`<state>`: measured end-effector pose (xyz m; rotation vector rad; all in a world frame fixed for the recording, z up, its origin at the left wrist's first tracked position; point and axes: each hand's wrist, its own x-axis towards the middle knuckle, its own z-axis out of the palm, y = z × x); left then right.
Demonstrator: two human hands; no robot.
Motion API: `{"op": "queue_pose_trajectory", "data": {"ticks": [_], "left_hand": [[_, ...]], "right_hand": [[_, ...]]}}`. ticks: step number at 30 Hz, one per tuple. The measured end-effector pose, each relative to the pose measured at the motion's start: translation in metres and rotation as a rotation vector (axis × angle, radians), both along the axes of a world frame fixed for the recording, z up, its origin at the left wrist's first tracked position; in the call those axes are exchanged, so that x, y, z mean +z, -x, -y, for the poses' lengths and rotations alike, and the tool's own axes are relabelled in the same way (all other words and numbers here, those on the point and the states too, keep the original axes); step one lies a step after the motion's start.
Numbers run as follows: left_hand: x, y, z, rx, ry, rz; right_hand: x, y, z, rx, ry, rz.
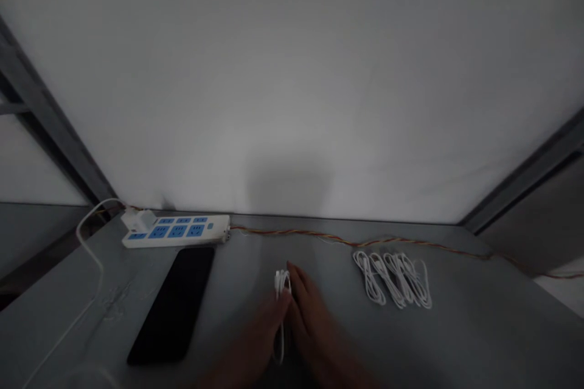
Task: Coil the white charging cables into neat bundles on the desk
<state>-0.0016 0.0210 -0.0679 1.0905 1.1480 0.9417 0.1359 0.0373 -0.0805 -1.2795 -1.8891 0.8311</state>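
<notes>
Low in the middle of the head view, a folded white cable (281, 282) sits between my two hands. My left hand (262, 329) is closed on it, its thumb over the near part of the bundle. Against the right side of the cable press the fingers and thumb of my right hand (311, 315), also closed on it. A loose loop of the cable hangs below the fingers. Several more bundled white cables (392, 279) lie side by side on the table to the right. The picture is dim, and the wrists are blurred.
A white power strip (177, 242) with blue sockets lies at the back left, a white charger (143, 220) plugged in. In front of it is a black phone (176, 304). A white cord (93, 255) runs down the left side. Twisted red-yellow wires (292, 231) cross the grey table (479, 328) before a white wall.
</notes>
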Motion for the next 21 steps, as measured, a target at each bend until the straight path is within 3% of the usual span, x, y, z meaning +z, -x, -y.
{"op": "queue_pose_trajectory", "data": {"ticks": [4, 8, 14, 18, 21], "left_hand": [[0.002, 0.003, -0.001, -0.121, -0.045, -0.192], [0.007, 0.009, -0.004, -0.205, 0.004, -0.262], [0.012, 0.018, -0.009, -0.381, 0.155, -0.07], [0.011, 0.021, -0.007, -0.404, 0.265, 0.114], [0.011, 0.021, -0.005, -0.405, 0.281, 0.102]], "right_hand": [[0.004, -0.006, -0.006, 0.056, -0.082, 0.002], [0.008, -0.01, -0.006, 0.067, -0.121, 0.033], [0.011, -0.015, -0.004, 0.105, -0.179, -0.004], [0.011, -0.018, -0.001, 0.127, -0.196, -0.01], [0.012, -0.02, 0.001, 0.144, -0.246, -0.002]]}}
